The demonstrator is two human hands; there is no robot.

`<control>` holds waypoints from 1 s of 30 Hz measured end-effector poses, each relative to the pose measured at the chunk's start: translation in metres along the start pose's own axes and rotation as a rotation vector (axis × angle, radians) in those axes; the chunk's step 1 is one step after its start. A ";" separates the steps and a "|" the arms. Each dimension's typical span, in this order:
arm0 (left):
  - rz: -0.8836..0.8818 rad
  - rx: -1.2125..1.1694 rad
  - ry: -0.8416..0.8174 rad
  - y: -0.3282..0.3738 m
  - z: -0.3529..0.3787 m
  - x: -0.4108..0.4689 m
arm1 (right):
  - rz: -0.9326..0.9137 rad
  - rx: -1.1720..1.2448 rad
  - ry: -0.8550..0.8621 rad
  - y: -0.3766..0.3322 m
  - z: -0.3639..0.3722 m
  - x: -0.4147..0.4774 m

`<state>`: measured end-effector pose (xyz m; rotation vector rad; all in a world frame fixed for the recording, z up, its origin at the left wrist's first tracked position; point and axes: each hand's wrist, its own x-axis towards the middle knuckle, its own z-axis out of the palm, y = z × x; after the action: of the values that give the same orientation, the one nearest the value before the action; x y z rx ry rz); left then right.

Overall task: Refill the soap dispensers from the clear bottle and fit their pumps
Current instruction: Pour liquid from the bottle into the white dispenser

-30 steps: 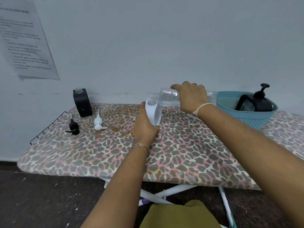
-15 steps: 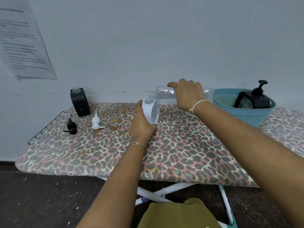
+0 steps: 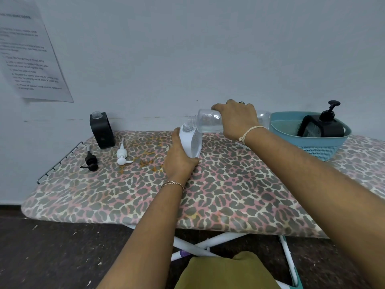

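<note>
1. Two open necks nearly meet: the white dispenser stands on the ironing board, leaning a little, with its neck just below and to the left of the mouth of the clear bottle.
2. That bottle lies almost level in the air, its long axis running left to right and its mouth toward the dispenser. As I judge it, the pour turns on bringing the mouth squarely over the neck before tipping further.
3. Around the bottle's middle the right hand has its grip closed from above; the left hand wraps the dispenser's lower body and steadies it.
4. Well to the left lie the white pump and the black pump, nearer the left hand, with a black dispenser standing uncapped behind them.
5. At the far right, a blue basket holds another black dispenser, its pump already fitted.
</note>
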<state>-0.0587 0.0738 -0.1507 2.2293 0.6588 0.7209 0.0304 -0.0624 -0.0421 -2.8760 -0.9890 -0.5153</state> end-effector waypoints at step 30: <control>-0.014 0.000 0.002 0.001 0.001 0.000 | -0.004 -0.025 -0.017 -0.002 -0.006 0.000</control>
<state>-0.0581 0.0732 -0.1505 2.2225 0.6750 0.7162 0.0273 -0.0616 -0.0367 -2.9057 -0.9980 -0.5086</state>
